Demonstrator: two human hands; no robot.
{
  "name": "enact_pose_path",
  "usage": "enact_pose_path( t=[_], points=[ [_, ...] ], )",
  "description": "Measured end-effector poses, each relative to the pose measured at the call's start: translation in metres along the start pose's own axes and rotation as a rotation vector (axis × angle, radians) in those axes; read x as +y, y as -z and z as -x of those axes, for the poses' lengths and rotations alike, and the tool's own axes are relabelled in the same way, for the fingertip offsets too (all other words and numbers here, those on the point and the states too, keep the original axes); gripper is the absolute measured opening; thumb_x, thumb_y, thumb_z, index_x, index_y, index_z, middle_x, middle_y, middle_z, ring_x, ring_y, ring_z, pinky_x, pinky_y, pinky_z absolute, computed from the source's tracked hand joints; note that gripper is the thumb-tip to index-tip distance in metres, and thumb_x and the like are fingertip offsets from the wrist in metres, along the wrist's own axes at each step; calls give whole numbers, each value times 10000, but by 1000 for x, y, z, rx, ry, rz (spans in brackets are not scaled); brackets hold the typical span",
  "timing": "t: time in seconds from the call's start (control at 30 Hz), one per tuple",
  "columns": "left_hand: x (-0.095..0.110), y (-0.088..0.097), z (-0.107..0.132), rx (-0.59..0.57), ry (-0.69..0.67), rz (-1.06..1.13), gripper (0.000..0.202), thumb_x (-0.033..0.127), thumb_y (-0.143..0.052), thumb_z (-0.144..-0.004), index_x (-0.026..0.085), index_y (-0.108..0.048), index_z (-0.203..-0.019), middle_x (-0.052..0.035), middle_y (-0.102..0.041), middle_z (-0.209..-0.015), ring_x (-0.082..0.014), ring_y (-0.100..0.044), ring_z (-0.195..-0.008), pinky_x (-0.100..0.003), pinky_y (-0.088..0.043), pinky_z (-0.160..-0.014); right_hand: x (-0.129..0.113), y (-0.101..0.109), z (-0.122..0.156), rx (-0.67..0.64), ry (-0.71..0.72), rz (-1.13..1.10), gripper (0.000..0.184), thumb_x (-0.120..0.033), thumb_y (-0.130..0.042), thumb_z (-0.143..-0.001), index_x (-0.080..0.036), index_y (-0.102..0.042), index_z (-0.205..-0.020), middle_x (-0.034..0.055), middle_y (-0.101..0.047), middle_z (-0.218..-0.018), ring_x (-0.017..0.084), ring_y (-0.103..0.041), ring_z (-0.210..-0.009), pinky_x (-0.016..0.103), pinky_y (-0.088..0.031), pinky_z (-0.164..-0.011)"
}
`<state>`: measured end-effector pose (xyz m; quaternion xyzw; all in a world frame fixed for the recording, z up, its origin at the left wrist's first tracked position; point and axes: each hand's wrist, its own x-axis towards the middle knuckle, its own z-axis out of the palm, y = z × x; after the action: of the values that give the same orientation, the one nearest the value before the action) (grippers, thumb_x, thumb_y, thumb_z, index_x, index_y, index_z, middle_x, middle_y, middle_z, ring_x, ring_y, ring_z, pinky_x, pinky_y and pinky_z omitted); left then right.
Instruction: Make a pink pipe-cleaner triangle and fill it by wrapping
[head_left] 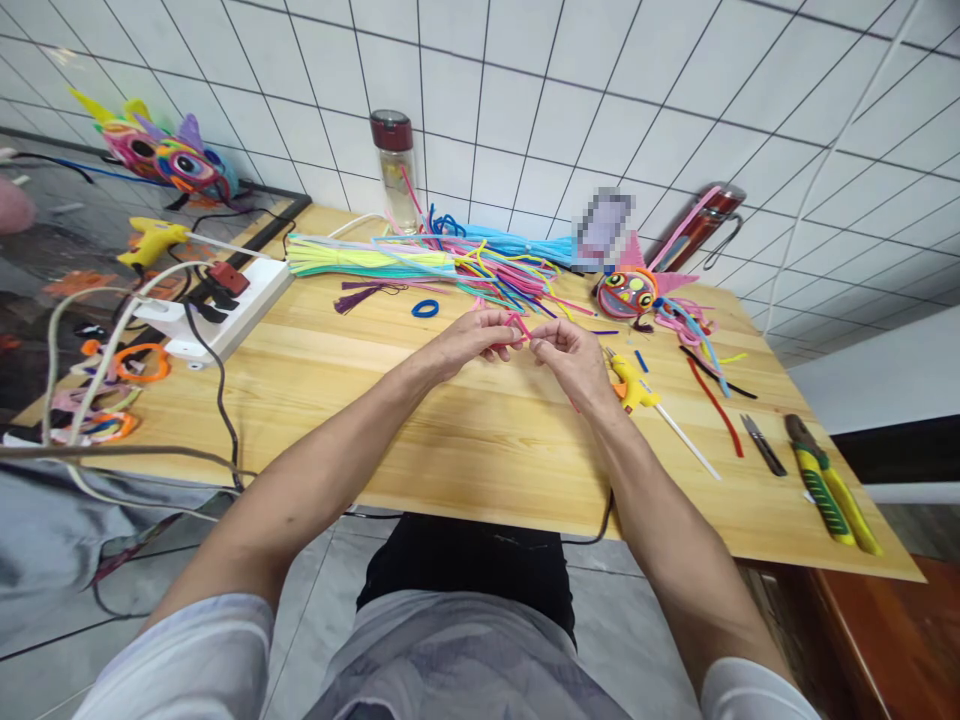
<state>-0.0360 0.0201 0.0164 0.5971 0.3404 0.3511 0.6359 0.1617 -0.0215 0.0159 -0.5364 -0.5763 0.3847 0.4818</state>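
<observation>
A pink pipe cleaner point(523, 328) is stretched between my hands above the middle of the table. My left hand point(484, 335) pinches one part of it between thumb and fingers. Close by on the right, my right hand point(566, 352) grips it too, with the fingers curled. Behind both hands lies a heap of coloured pipe cleaners point(375, 258). A dark blue coiled ring point(425, 309) rests left of my left hand. Just beyond my right wrist is a yellow glue gun point(634, 384) with a white glue stick in its back.
Pliers point(829, 490) and small snips point(763, 445) lie at the right. A decorated fish-like figure point(628, 293) sits at the back right, near a red flask point(697, 230). A glass bottle point(395, 175) stands by the wall. On the left are a power strip point(225, 315) and trailing cables.
</observation>
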Motion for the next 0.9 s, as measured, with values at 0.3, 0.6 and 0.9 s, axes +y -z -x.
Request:
enact_pose_path(
  t=[0.3,0.6,0.9],
  points=[
    [-6,3,-4,33,-1,30,191,277,-790,-699,151,-715,-820,-15,-709,-785,-82,-604,-638,-212,-458,-627,-2,1,0,-62,-55,-37,269,-383,-775,-687,-232,-675,-886,-44,-664,-682,136,-596,-591,309,-547,-618],
    [-6,0,-3,26,-21,27,238,341,-820,-679,159,-721,-797,-10,-709,-784,-92,-597,-664,-229,-467,-659,1,0,0,-47,-20,14,250,-426,-755,-703,-245,-659,-846,-39,-626,-668,130,-543,-576,299,-492,-581],
    [-3,-2,-2,3,-39,20,241,343,-815,-654,153,-710,-761,1,-677,-748,-88,-574,-652,-228,-453,-647,3,-1,-1,-55,2,9,277,-429,-793,-707,-237,-670,-864,-28,-666,-689,124,-544,-570,288,-470,-562]
  ],
)
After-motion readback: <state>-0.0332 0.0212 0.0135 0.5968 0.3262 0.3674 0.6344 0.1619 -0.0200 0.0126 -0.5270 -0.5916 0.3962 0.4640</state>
